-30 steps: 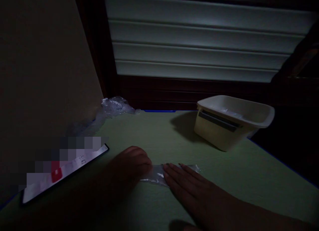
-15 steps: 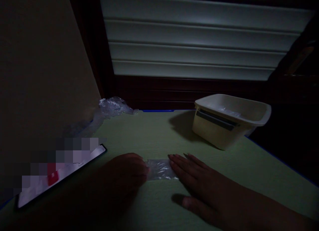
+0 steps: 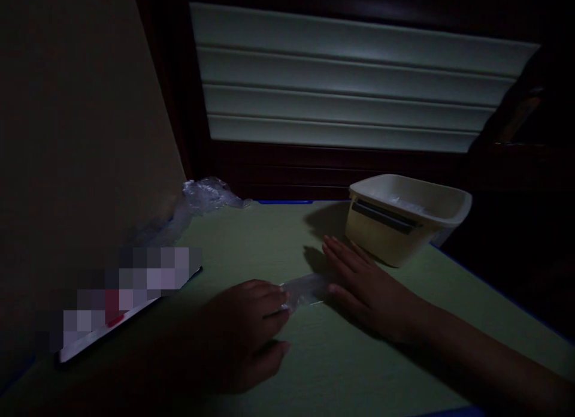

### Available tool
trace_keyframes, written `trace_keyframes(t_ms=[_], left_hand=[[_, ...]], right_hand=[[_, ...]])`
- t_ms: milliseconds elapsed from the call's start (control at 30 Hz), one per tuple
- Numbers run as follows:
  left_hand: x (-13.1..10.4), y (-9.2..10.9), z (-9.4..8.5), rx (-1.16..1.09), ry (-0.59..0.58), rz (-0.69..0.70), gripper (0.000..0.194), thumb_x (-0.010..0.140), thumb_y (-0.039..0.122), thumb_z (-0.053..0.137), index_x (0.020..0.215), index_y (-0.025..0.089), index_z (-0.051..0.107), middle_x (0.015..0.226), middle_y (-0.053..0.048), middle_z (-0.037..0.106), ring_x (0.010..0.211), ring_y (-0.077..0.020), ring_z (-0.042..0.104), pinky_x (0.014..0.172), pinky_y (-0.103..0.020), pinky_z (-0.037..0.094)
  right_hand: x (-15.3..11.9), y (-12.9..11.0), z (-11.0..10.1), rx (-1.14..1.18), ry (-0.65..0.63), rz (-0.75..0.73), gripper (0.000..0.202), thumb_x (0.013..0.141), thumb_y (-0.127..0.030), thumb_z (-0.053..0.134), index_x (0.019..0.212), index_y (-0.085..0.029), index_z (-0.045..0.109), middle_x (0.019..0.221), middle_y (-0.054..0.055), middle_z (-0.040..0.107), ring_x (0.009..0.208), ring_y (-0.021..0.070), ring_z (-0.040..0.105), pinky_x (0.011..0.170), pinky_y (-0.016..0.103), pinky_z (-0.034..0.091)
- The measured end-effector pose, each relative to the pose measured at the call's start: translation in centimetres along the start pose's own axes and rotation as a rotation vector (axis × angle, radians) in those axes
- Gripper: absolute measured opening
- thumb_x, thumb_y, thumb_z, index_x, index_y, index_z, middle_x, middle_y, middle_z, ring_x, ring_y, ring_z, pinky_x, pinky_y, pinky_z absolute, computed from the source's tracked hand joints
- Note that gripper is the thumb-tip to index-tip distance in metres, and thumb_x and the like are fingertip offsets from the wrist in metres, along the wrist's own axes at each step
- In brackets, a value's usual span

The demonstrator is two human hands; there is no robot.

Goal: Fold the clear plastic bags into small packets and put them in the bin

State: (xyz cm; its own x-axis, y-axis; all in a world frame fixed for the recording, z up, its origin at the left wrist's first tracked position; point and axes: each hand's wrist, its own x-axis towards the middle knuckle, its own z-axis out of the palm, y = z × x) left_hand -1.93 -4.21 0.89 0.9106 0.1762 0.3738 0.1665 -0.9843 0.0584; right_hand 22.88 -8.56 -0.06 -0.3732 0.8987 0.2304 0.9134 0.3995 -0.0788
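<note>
A small flat piece of clear plastic film (image 3: 308,287) lies on the pale green tabletop (image 3: 269,237) between my hands. My left hand (image 3: 251,330) rests at its left end, fingertips touching it, with the thumb apart from the fingers. Over the film's right end, my right hand (image 3: 366,288) is stretched out, palm down and angled, its fingers long and slightly apart. The part of the film nearest that hand is hidden. Dim light blurs the film's edges.
A cream plastic bin (image 3: 381,231) with a dark handle and clear plastic inside stands at the back right. Crumpled clear plastic (image 3: 211,194) sits at the back left corner. A tablet-like device (image 3: 135,312), partly pixelated, is at left. Behind stands a slatted panel (image 3: 341,93).
My right hand has moved away from me and tilted on the film. My left hand has shifted right and loosened from a curled shape. The film now lies slanted.
</note>
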Motion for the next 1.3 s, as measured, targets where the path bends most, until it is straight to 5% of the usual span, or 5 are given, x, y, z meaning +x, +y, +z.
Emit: trace_keyframes(t_ms=[200,367,667,1300], left_hand=[[-0.1,-0.1,0.9,0.078,0.006,0.039,0.036,0.091,0.034,0.04,0.093,0.009,0.066,0.1,-0.018,0.066,0.1,-0.0281,0.059,0.086,-0.041,0.048],[-0.1,0.1,1.1,0.102,0.036,0.04,0.038,0.091,0.033,0.039,0.096,0.007,0.065,0.103,-0.019,0.066,0.101,-0.0284,0.059,0.087,-0.039,0.048],[0.2,0.1,0.7,0.101,0.018,0.011,0.035,0.09,0.033,0.041,0.094,0.009,0.067,0.099,-0.018,0.068,0.099,-0.0277,0.061,0.082,-0.039,0.051],[0.0,0.0,0.9,0.09,0.065,0.051,0.032,0.091,0.03,0.041,0.094,0.01,0.065,0.099,-0.015,0.068,0.097,-0.0243,0.063,0.081,-0.038,0.052]], right_hand=[[0.9,-4.1,-0.7,0.242,-0.163,-0.148,0.064,0.093,-0.046,0.029,0.141,-0.002,0.024,0.145,0.021,0.02,0.135,0.0279,0.015,0.107,0.051,0.02],[1.0,-5.0,-0.2,0.235,-0.248,-0.161,0.066,0.094,-0.047,0.027,0.14,0.0,0.025,0.146,0.022,0.019,0.136,0.026,0.014,0.109,0.047,0.015],[0.7,-4.1,-0.3,0.204,-0.255,-0.174,0.065,0.094,-0.047,0.026,0.14,-0.001,0.026,0.145,0.021,0.02,0.135,0.0268,0.016,0.109,0.048,0.017],[-2.4,2.4,0.3,0.049,-0.178,0.044,0.06,0.095,-0.045,0.025,0.142,-0.008,0.024,0.146,0.015,0.023,0.134,0.0274,0.019,0.108,0.05,0.021]])
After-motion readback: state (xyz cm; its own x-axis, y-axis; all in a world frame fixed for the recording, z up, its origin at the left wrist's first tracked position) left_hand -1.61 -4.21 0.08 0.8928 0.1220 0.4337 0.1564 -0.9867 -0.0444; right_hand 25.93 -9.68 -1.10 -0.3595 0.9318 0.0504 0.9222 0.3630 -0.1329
